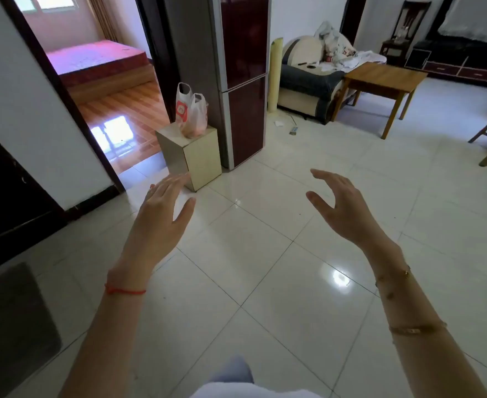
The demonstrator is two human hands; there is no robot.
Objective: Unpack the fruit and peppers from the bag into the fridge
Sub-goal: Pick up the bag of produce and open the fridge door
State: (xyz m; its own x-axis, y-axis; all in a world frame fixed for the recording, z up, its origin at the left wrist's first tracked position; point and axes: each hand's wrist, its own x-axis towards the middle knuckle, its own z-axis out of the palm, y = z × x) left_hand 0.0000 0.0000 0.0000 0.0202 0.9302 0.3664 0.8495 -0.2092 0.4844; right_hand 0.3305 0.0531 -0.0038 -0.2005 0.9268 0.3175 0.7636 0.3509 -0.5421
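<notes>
Beyond the fingertips of the left hand (161, 214): small cream-coloured box-shaped cabinet (192, 158), close ahead on the floor. On its top: white translucent plastic carrier bag with a red print (190, 113), handles upright, something pale orange showing through at the bottom, contents otherwise not clear. Just right of the cabinet, ahead between both hands: tall dark red two-door fridge with silver edges (245, 79), both doors closed. Left hand held flat, fingers straight and together, gripping nothing. Right hand (342, 208) spread, fingers loosely bent, thumb apart, gripping nothing. Both raised in the air, well apart from bag and fridge. Under the hands: glossy white square-tiled floor (259, 254). Far ahead of the right hand: brown wooden square table (380, 79), and beside it a dark and cream sofa piled with pale cloths (311, 76). Ahead of the left hand, through an open doorway: pink mattress on a wooden floor (98, 60).
</notes>
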